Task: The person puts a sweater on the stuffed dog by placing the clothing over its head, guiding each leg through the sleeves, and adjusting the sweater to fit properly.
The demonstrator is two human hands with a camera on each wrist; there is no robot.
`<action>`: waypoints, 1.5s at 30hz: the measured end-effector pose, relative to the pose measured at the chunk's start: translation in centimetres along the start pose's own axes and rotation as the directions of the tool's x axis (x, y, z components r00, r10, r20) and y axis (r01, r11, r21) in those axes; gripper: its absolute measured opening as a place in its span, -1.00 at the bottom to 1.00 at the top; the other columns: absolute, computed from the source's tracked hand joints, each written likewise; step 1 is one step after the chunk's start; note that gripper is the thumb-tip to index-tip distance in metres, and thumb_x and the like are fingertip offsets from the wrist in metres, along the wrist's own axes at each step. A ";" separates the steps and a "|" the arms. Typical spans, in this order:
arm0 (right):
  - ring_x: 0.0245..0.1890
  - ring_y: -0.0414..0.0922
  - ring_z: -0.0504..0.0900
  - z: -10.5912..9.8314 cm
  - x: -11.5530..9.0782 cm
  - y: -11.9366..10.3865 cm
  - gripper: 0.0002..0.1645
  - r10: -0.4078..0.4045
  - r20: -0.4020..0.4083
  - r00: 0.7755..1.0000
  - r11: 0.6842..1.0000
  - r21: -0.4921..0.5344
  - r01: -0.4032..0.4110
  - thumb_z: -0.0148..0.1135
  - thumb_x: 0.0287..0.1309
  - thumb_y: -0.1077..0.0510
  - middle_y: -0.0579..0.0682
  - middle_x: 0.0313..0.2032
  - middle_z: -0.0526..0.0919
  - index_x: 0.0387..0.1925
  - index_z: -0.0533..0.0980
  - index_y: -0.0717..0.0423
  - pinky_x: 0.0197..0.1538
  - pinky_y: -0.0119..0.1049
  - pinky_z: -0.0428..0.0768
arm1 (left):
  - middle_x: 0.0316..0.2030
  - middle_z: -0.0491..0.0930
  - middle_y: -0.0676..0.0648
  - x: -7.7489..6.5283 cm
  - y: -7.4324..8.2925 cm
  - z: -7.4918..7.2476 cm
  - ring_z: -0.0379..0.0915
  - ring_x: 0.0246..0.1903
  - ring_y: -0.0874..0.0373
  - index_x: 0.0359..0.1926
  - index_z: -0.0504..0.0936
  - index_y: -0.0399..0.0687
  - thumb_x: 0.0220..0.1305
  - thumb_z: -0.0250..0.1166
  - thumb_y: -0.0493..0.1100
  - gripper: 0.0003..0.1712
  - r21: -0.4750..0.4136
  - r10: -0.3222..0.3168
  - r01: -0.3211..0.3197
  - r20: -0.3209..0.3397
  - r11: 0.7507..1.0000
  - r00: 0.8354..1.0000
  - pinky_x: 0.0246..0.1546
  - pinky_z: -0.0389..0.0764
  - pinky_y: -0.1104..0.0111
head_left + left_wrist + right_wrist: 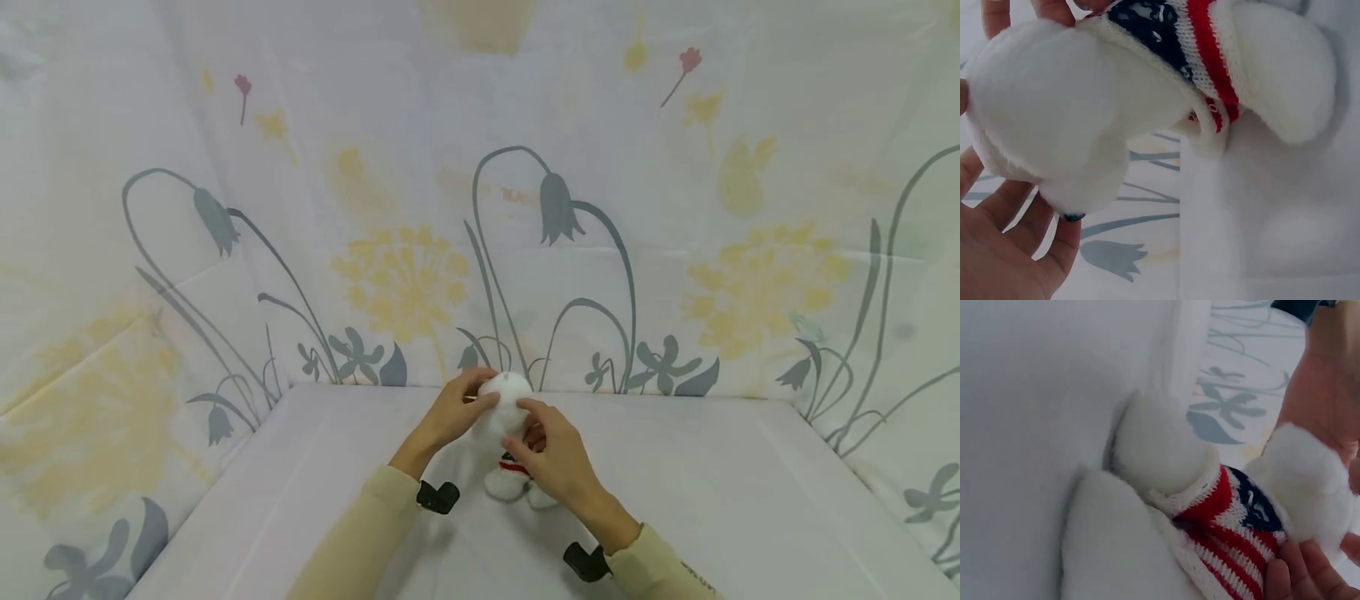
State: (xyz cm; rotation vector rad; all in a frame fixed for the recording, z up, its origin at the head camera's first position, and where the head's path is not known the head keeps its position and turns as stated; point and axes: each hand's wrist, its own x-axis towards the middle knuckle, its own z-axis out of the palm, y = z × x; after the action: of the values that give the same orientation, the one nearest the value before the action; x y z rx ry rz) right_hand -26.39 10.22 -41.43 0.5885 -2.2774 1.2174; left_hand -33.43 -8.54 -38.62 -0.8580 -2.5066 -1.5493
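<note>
A white plush toy in a knitted sweater of red, white and navy sits on the white surface, its back towards the head camera. My left hand holds the round head from the left side; in the left wrist view its fingers lie along the face by the dark nose. From the right, my right hand grips the toy at the head and upper body. Its fingertips press the sweater's top edge in the right wrist view. The plump white legs rest on the surface.
The pale table surface meets a cloth backdrop printed with grey and yellow flowers, which also rises at both sides. Black wrist-worn pieces stick out beneath both forearms.
</note>
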 end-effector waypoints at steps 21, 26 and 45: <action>-0.03 -0.02 0.53 -6.4 0.8 4.8 -0.41 0.004 0.235 0.972 0.993 0.110 -0.031 0.24 0.21 0.23 0.04 0.00 0.58 0.27 0.35 0.06 0.00 -0.01 0.52 | -0.02 0.47 -0.19 -4.7 3.3 4.0 0.48 -0.03 -0.04 0.20 0.41 -0.20 0.25 0.16 -0.33 -0.53 0.018 0.093 -0.092 -0.059 0.996 0.994 -0.11 0.56 0.24; -0.02 0.02 0.54 -6.9 0.3 3.9 -0.40 -0.016 0.189 0.982 0.997 0.075 0.002 0.24 0.20 0.24 0.10 0.04 0.54 0.27 0.33 0.15 -0.02 -0.07 0.54 | -0.05 0.49 -0.19 -3.9 3.1 3.7 0.48 -0.10 -0.04 0.13 0.45 -0.22 0.19 0.19 -0.42 -0.55 0.122 0.118 -0.100 -0.151 0.987 0.981 -0.20 0.57 0.25; 0.11 -0.05 0.48 -5.9 -0.5 6.3 0.03 -0.142 0.207 0.968 0.988 -0.033 0.152 0.47 -0.07 0.18 0.00 0.26 0.38 0.42 0.16 -0.08 0.02 -0.10 0.54 | -0.02 0.38 -0.09 -3.8 -0.1 5.8 0.37 -0.19 0.17 0.40 0.14 0.00 0.02 0.48 -0.19 -0.03 0.306 0.291 -0.261 -0.056 0.915 0.955 -0.19 0.56 0.28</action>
State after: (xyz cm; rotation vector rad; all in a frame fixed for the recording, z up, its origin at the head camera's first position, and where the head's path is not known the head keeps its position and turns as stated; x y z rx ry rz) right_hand -28.40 18.49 -42.91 0.8836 -2.3741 1.0699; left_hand -29.02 -5.30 -42.82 -1.0054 -2.3385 -1.0683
